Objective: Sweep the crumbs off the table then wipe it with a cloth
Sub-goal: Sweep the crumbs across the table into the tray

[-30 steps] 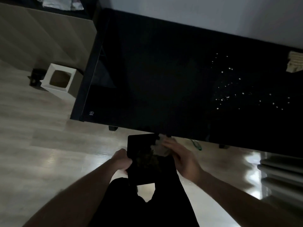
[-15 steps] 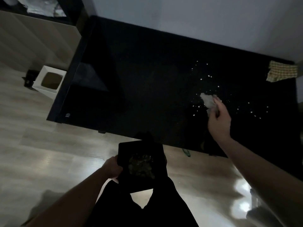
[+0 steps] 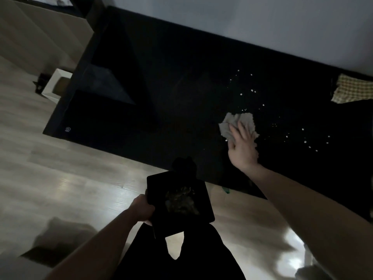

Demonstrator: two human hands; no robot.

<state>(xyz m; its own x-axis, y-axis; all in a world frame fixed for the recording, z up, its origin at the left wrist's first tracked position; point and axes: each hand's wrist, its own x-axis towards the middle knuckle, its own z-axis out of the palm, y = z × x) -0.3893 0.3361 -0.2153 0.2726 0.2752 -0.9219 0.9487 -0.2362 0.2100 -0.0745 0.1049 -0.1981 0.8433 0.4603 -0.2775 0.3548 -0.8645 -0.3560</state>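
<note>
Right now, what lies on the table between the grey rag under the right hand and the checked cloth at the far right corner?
In the head view, only scattered white crumbs on bare dark table lie between the grey rag and the checked cloth.

Arms: both forearms bare up to the frame edge, no sleeves showing.
Left hand (image 3: 142, 209): bare, no glove; no ring or watch can be made out in the dim light.
Right hand (image 3: 242, 147): bare, no glove, wrist bare behind it.
Legs: black trousers (image 3: 181, 263), plain, below the hands.
</note>
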